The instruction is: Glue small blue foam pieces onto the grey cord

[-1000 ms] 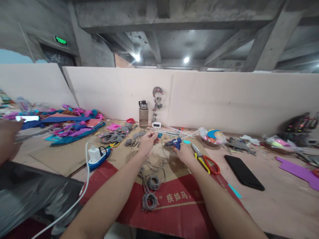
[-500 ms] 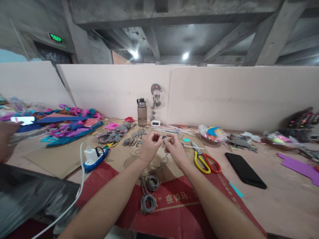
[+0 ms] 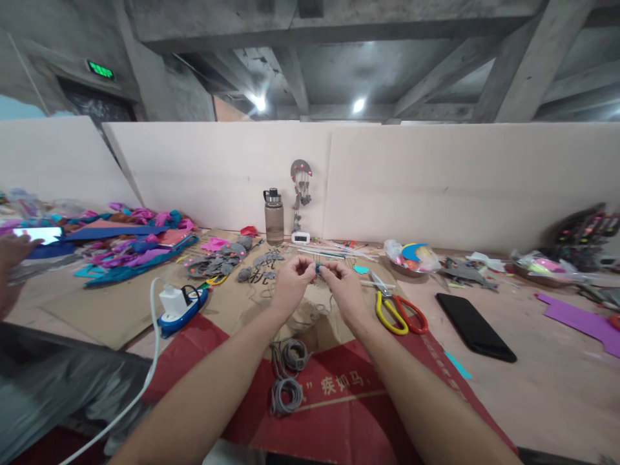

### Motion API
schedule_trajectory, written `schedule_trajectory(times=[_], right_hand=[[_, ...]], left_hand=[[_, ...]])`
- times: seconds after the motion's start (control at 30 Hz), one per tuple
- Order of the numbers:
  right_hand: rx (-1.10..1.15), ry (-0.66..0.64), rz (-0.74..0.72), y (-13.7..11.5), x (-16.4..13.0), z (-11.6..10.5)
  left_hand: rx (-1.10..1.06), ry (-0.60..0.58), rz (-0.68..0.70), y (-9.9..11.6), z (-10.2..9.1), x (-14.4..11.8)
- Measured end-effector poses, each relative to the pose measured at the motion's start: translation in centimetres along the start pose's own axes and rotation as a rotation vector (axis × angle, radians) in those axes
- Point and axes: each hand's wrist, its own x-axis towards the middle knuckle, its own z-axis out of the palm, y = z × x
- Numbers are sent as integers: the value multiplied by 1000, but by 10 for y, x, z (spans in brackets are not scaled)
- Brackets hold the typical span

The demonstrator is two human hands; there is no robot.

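Note:
My left hand (image 3: pixel 292 285) and my right hand (image 3: pixel 343 287) meet above the cardboard, fingertips pinched together around a small dark-blue piece (image 3: pixel 318 267). Its exact kind is too small and too covered by fingers to tell. Thin grey cord (image 3: pixel 317 314) trails in loose loops beneath the hands; whether it joins the blue piece I cannot tell. Nearer to me, two coils of grey cord (image 3: pixel 287 395) lie on the red printed sheet (image 3: pixel 339 420). Scissors (image 3: pixel 398 314) with one yellow and one red handle rest right of my right hand.
A black phone (image 3: pixel 476 327) lies at the right. A blue power strip (image 3: pixel 183 314) with a white cable, grey felt pieces (image 3: pixel 216 261) and coloured fabric (image 3: pixel 140 248) are at the left. Behind stands a water bottle (image 3: pixel 274 219). Another person's hand (image 3: pixel 12 255) is at far left.
My fingers have shifted slightly around the blue piece, which shows a little more between them. The view has moved slightly. The other person's hand has shifted at the far-left phone.

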Motion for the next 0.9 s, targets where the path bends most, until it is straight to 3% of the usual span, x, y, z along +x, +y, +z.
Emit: schedule_trajectory(times=[0.13, 0.33, 0.43, 0.5, 0.63, 0.73, 0.9], right_hand=[[26, 26, 27, 1, 1, 0], [82, 65, 44, 1, 4, -4], [139, 81, 72, 2, 6, -7], [185, 76, 90, 4, 7, -8], [305, 51, 140, 3, 8, -8], [395, 12, 176, -1, 7, -10], [484, -85, 195, -5, 5, -11]], left_hand=[[-142, -72, -46, -4, 0, 1], [-462, -245, -239, 5, -2, 3], [-514, -315, -312, 8, -3, 3], [-474, -297, -336, 6, -2, 3], [-331, -154, -373, -4, -4, 7], [-235, -43, -320, -14, -10, 13], [-146, -11, -255, -24, -19, 18]])
